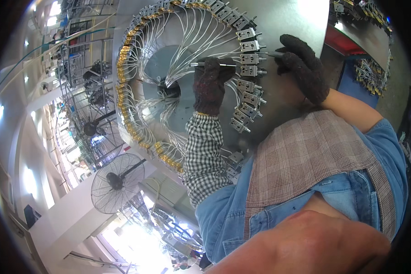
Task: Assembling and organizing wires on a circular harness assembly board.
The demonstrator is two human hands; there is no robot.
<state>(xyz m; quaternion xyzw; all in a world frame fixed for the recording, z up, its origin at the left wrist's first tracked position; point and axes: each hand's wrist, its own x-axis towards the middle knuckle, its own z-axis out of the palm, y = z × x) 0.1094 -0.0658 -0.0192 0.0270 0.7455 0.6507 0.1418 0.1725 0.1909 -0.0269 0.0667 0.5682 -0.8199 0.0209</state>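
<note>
My left hand (pixel 208 89), in a dark knitted glove below a checkered sleeve, is closed round a thin metal rod (pixel 227 65). The rod lies crosswise above the white wires, its right end near the small metal blocks (pixel 250 58). These silvery blocks, with pins sticking outward, stand in a curved row. My right hand (pixel 306 68), also gloved, is just right of the row with bent fingers. A dark pointed piece (pixel 275 54) shows at its fingertips, directed at one block's pin; what it belongs to is hidden.
Bundles of white wires (pixel 183 45) fan out from a dark central hole (pixel 170 89) to a ring of brass-coloured fittings (pixel 121 77) on the metal table (pixel 297 23). A pedestal fan (pixel 118 181) stands at lower left. More wired assemblies (pixel 372 75) are at far right.
</note>
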